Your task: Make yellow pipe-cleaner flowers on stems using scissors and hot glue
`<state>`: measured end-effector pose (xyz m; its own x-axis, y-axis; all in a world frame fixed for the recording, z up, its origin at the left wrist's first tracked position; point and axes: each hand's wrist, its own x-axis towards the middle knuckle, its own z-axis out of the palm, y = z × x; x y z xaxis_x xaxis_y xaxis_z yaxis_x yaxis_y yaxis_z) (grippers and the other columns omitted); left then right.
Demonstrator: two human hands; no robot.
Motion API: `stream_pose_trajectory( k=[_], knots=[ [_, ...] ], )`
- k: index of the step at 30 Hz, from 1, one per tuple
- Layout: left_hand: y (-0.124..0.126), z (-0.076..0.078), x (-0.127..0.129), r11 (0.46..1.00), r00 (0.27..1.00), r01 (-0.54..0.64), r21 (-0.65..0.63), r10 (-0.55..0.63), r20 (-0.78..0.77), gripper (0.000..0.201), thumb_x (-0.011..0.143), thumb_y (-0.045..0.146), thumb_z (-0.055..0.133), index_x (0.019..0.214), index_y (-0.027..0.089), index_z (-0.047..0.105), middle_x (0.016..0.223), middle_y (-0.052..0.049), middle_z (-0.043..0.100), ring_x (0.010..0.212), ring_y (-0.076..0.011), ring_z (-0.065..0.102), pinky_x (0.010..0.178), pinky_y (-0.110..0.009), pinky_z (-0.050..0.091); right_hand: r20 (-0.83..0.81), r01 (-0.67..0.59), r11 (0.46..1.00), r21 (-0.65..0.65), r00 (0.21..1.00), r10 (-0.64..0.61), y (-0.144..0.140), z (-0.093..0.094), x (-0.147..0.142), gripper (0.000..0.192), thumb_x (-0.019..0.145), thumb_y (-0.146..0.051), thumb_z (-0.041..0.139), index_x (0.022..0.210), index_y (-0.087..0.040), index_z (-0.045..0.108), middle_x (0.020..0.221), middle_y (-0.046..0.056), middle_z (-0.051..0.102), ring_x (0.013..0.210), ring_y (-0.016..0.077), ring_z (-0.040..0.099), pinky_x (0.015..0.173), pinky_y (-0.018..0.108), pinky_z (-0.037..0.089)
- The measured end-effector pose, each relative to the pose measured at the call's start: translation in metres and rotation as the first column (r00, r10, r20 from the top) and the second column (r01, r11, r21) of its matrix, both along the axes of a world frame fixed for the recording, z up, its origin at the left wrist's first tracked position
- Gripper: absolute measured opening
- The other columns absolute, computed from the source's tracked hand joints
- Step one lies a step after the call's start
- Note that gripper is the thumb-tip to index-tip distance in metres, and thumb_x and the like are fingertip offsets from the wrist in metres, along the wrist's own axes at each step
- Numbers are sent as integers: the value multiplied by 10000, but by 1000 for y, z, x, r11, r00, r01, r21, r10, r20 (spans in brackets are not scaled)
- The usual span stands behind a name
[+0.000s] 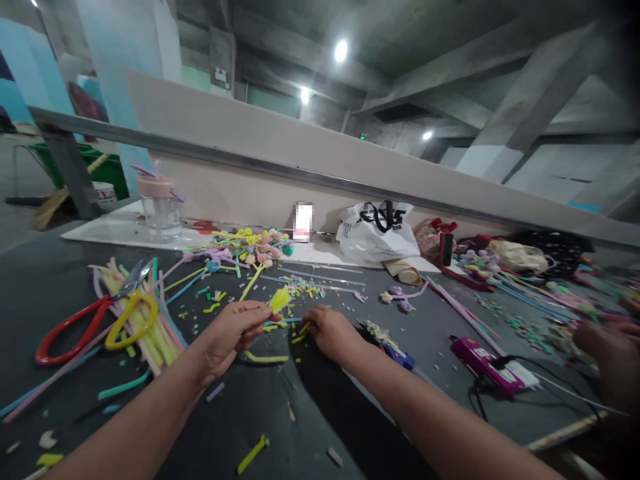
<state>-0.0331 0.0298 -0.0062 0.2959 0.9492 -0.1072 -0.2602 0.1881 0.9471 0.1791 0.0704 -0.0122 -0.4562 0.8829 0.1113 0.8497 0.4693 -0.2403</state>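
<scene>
Yellow and fuzzy, the small folded pipe-cleaner piece [279,299] is a short, bright tuft of chenille wire, thicker at its free end than where it is gripped. It is pinched at its lower left end by the fingertips of the left hand [234,332], which is closed narrowly around it just above the dark grey tabletop [260,407]. Its long axis runs on a slant, from the fingertips at lower left up and away to the upper right, so the free end points toward the far side of the table.

Just to the right of it, the right hand [331,330] rests low on the tabletop with its fingers curled down onto a thin blue-and-yellow stem [286,321] lying flat there; whether it grips the stem or only presses on it cannot be told.

Off to the left lie red-handled scissors [75,320] and a yellow loop [131,320] on a bundle of pastel pipe cleaners [150,333]. Farther back stand a clear plastic cup with a pink lid [160,208] and a white plastic bag [376,231]. A purple glue gun [487,363] lies to the right, near another person's hand [607,343].
</scene>
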Motion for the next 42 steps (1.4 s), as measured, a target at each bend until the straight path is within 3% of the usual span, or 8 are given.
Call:
stream_pose_trajectory(
  k=[4,8,15,18,21,30,34,42],
  knots=[
    [0,-1,-1,998,998,34,-51,-31,58,289,747,384,581,744,98,621,446,101,230,417,-36,90,401,-197,59,103,-20,1000,-1,995,20,4,3,-5,116,708,-97,555,730,-191,620,795,30,610,695,156,577,618,243,349],
    [-1,-1,0,995,994,70,-66,-64,91,274,751,368,578,750,99,628,446,101,233,416,-34,94,401,-190,66,104,-14,1000,24,995,11,0,8,-4,141,732,-82,520,788,-179,606,734,34,635,681,161,587,624,249,351],
    [-4,0,3,993,993,117,-7,-116,33,285,735,386,588,744,104,629,429,103,239,402,-35,99,400,-206,51,-124,-8,999,43,992,13,-16,26,4,279,747,-46,441,900,-208,610,841,13,677,780,140,609,676,229,419],
    [-4,-1,4,993,993,118,13,-117,-27,305,724,408,586,735,106,633,442,99,246,402,-36,108,403,-211,56,-276,66,998,-6,959,-65,-26,41,5,199,724,-100,493,818,-223,618,668,-27,653,636,141,607,584,232,420],
    [-4,0,6,992,990,125,32,-122,-73,317,721,421,578,734,110,637,450,99,239,405,-40,108,407,-216,59,-318,113,994,-4,942,-109,-36,56,3,120,727,-147,519,697,-228,602,571,-50,613,561,131,584,541,224,391],
    [-6,-1,7,987,979,139,78,-125,-163,375,718,477,559,738,111,637,466,96,216,433,-56,110,429,-239,63,-101,-70,966,250,990,98,-47,65,-12,90,757,-156,577,707,-228,598,670,-31,649,690,147,568,716,274,363],
    [-6,-1,7,988,980,139,74,-126,-156,358,719,470,562,721,118,628,467,96,218,434,-59,119,432,-241,64,-65,-108,963,245,990,128,-47,64,-14,98,770,-135,560,719,-214,584,666,-31,642,673,142,561,734,285,355],
    [-6,-1,7,985,981,161,59,-153,-115,328,744,433,555,733,116,636,453,95,224,425,-57,114,428,-246,60,-103,-59,966,253,991,88,-47,59,-12,137,762,-81,540,734,-204,592,716,2,661,717,158,596,673,263,382]
  ],
)
